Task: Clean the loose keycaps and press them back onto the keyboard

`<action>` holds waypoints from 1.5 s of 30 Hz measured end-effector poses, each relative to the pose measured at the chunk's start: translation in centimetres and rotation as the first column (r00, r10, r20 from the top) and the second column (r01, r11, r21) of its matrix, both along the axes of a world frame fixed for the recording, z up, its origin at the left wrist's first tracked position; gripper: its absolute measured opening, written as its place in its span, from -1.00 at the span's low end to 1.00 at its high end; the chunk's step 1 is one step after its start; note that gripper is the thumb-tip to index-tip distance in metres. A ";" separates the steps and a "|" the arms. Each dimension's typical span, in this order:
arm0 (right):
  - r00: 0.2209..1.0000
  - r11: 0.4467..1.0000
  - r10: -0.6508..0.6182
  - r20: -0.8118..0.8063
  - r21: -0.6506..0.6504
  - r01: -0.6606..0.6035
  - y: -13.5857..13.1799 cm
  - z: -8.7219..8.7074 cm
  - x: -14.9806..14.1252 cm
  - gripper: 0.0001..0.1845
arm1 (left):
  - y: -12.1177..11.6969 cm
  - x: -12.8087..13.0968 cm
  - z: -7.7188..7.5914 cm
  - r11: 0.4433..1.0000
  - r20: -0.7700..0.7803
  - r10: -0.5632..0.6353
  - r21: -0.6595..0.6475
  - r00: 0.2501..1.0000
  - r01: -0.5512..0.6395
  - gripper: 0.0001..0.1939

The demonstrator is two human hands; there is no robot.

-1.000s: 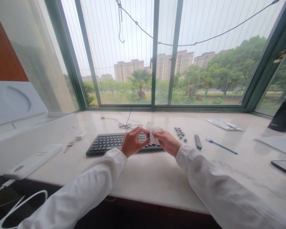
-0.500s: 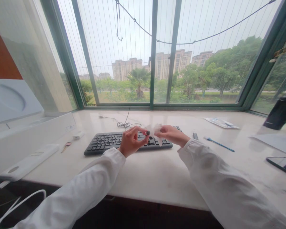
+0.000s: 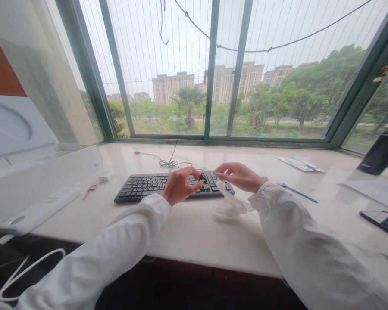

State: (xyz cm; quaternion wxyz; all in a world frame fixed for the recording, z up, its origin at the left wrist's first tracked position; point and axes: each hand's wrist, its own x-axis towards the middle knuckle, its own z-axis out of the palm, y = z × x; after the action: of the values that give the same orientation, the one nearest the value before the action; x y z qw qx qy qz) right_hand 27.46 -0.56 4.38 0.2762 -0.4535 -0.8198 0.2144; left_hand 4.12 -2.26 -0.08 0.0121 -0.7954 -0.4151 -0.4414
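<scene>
The left hand [image 3: 183, 185] keeps a narrow grip: thumb and forefinger curl around a small dark key [image 3: 201, 177], held over the right part of the black keyboard [image 3: 145, 185]. The right hand [image 3: 242, 177] is just beside it, fingers bent and a small gap between thumb and forefinger; one cannot tell whether its grip has hold of the tissue [image 3: 231, 206], whose upper end reaches up beneath that hand while the rest lies low over the worktop [image 3: 187, 234]. At the left is an open white box [image 3: 67, 168]; its contents cannot be made out. A dark bottle [image 3: 379, 154] stands far right.
</scene>
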 end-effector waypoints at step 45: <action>0.996 1.000 0.010 0.092 -0.003 -0.010 2.0 -5.6 -3.6 -0.74 | 2.0 -0.9 -1.2 0.973 -0.145 -0.126 -0.209 0.981 0.095 -0.82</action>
State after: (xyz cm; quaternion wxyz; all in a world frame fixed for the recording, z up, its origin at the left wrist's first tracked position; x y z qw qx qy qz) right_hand 23.85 1.41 -1.22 0.2366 -0.4590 -0.8337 0.1955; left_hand 3.19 -0.30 -1.32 -0.0603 -0.8468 -0.4103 -0.3332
